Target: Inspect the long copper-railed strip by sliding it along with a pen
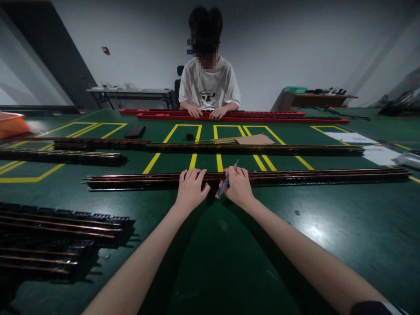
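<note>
A long black rail (315, 177) with copper-coloured strips along it lies crosswise on the green table in front of me. My left hand (192, 189) is on it near the middle, fingers bent over the top and far edge, thumb at the near side. Just to the right, my right hand (236, 184) is closed around a slim pen-like tool (223, 188) with a clear body, held slanting over the rail. The tool's lower end points towards me; its exact kind is unclear. Some of the right fingertips are hidden behind the hand.
More black rails (256, 149) lie beyond, with others (59, 225) at near left. Across the table a person (210, 83) rests both hands on red rails (278, 114). Cardboard (256, 139), a dark phone-like slab (134, 131), white papers (380, 154) and an orange bin (13, 125) also lie about.
</note>
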Tool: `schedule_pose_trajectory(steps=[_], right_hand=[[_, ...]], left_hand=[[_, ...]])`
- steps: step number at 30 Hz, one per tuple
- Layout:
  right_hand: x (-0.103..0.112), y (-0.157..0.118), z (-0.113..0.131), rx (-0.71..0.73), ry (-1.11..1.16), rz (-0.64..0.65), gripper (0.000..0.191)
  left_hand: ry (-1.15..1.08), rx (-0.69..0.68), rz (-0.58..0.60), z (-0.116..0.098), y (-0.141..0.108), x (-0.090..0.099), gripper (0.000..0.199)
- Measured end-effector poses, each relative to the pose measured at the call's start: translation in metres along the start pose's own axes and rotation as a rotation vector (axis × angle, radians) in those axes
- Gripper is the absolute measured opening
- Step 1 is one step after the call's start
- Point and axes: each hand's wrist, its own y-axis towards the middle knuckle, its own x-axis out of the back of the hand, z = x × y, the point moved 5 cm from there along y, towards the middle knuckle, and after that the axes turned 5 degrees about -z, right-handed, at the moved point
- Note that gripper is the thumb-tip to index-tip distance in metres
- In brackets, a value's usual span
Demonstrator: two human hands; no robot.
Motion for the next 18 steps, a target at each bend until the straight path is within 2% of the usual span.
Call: schedule_pose_trajectory(steps=[6, 11, 18], right_hand=[[0.0003, 0.0011, 0.0023, -0.022, -0.029, -0.016, 0.017], [-0.0003, 0.0018, 0.0075, -0.017, -0.034, -0.02, 0.017], [0.0022, 0.0, -0.0015, -0.056, 0.002, -0.042, 0.022]], left_hand=[[-0.001, 0.002, -0.023, -0.001, 0.0005, 0.0013, 0.04], [-0.012, 0.014, 0.014, -0.0026, 0.0011, 0.0024, 0.041], [-0.04, 0.021, 0.015, -0.0024, 0.0004, 0.0016, 0.041]])
